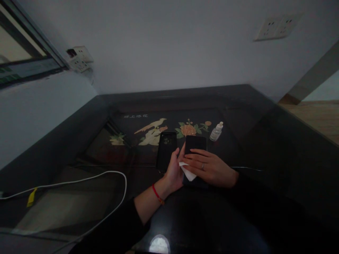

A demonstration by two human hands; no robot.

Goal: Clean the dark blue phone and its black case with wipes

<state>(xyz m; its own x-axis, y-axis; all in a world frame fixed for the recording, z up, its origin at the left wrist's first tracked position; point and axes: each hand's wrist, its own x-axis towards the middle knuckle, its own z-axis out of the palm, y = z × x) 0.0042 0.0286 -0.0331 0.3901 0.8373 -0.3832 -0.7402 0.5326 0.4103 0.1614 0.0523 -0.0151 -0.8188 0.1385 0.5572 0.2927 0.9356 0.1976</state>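
Observation:
A black smartphone (196,141) lies screen up, with my left hand (174,172) gripping its left edge. A red bracelet (158,194) circles that wrist. My right hand (212,167) lies across the phone's screen, its fingers pressing a folded white wipe (190,175) against the glass; part of the wipe is hidden beneath them. Just left of the phone is a black phone case (164,151), its lower right side next to my left hand. A small clear bottle with a white cap (216,131) stands upright beyond my right hand.
The dark glossy table (111,106) bears a printed bird and flower picture and reflects light. A white cable (106,173) with a yellow tag (32,197) runs over its left side. Behind it rises a wall (169,46) with sockets (278,27).

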